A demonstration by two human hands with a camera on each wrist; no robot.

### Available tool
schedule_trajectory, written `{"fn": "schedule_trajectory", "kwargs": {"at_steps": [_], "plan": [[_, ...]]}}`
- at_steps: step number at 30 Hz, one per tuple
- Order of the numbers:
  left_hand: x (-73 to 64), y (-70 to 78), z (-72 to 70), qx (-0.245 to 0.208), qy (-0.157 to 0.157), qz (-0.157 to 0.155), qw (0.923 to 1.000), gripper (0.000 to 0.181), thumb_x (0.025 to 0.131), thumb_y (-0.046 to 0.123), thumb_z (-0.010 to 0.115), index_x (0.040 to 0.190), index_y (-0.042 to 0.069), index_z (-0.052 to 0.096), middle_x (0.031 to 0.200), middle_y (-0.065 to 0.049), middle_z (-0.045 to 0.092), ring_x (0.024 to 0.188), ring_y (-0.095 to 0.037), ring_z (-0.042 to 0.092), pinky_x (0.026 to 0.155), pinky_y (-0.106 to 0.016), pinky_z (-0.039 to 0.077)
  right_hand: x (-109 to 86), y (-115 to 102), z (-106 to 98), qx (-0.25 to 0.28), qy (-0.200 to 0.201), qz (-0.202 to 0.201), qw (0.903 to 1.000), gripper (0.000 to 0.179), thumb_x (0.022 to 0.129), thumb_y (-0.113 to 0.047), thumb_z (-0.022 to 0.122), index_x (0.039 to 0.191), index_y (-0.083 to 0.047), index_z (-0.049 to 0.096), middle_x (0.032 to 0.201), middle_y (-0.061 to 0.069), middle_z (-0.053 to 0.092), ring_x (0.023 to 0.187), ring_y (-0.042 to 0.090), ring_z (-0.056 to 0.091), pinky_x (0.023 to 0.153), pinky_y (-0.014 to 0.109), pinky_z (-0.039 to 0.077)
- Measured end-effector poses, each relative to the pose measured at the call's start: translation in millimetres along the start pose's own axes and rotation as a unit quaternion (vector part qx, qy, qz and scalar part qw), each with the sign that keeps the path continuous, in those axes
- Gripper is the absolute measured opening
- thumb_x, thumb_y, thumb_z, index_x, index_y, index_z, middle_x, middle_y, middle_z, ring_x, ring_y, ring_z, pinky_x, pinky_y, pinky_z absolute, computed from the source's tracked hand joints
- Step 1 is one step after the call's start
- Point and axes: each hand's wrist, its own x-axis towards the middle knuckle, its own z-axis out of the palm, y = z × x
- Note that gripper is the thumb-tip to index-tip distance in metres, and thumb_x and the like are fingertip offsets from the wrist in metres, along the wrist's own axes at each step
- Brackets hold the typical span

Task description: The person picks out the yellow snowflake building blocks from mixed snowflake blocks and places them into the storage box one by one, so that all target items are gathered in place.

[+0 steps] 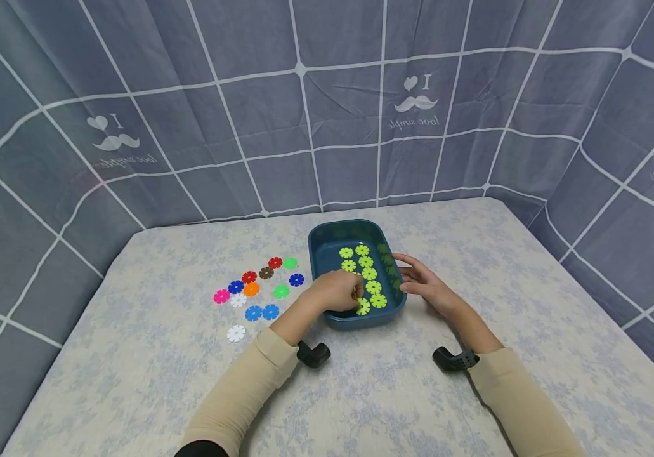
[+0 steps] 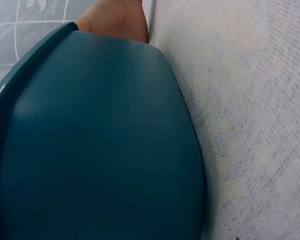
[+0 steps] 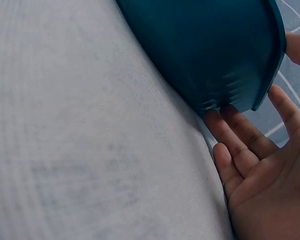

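Note:
A dark teal plastic bin (image 1: 327,244) stands on the table, with yellow-green notched discs (image 1: 373,287) laid in two rough columns on its floor. My left hand (image 1: 338,291) reaches over the bin's near left side, fingers bent downward, pinching a yellow-green disc (image 1: 364,308) at the near end; its fingertips are partly hidden. Against the bin's right wall rests my right hand (image 1: 426,289), its fingers extended. In the right wrist view, those fingertips (image 3: 212,117) touch the outer wall, with the index finger and thumb at the rim.
Left of the bin lie loose notched discs in several colours, among them a pink disc (image 1: 221,296), an orange disc (image 1: 251,289), a brown disc (image 1: 266,273) and a white disc (image 1: 236,333). A grey-blue checked curtain (image 1: 338,108) hangs behind the pale patterned table (image 1: 150,317).

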Motion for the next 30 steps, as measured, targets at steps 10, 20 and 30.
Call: {"fn": "schedule_trajectory", "kwargs": {"at_steps": [10,20,30], "plan": [[-5.2,3.3,-2.3,0.020,0.012,0.005,0.9997,0.008,0.087,0.014,0.074,0.084,0.016,0.067,0.075,0.006,0.058,0.066,-0.012,0.054,0.060,-0.029,0.045,1.7,-1.4,0.9,0.006,-0.006,-0.004,1.0000,0.067,0.097,-0.012,0.054,0.154,-0.005,0.019,0.148,0.032,0.030,0.130,0.048,0.038,0.100,0.045,0.039],[-6.9,1.0,-2.1,0.001,0.029,0.023,0.9993,0.002,0.089,0.012,0.070,0.088,0.013,0.068,0.076,0.006,0.059,0.068,-0.011,0.054,0.061,-0.028,0.045,3.4,-0.2,1.2,0.006,-0.011,-0.004,0.9999,0.068,0.097,-0.013,0.055,0.155,-0.006,0.019,0.149,0.031,0.030,0.131,0.048,0.038,0.102,0.051,0.037],[-8.6,-0.8,-4.0,-0.035,0.081,0.058,0.9944,0.004,0.091,0.014,0.068,0.091,0.010,0.067,0.074,0.006,0.060,0.065,-0.009,0.054,0.061,-0.026,0.045,0.3,-3.8,-1.0,-0.004,-0.004,-0.010,0.9999,0.064,0.098,-0.008,0.053,0.154,-0.005,0.023,0.149,0.031,0.029,0.130,0.047,0.039,0.098,0.039,0.042]]}}
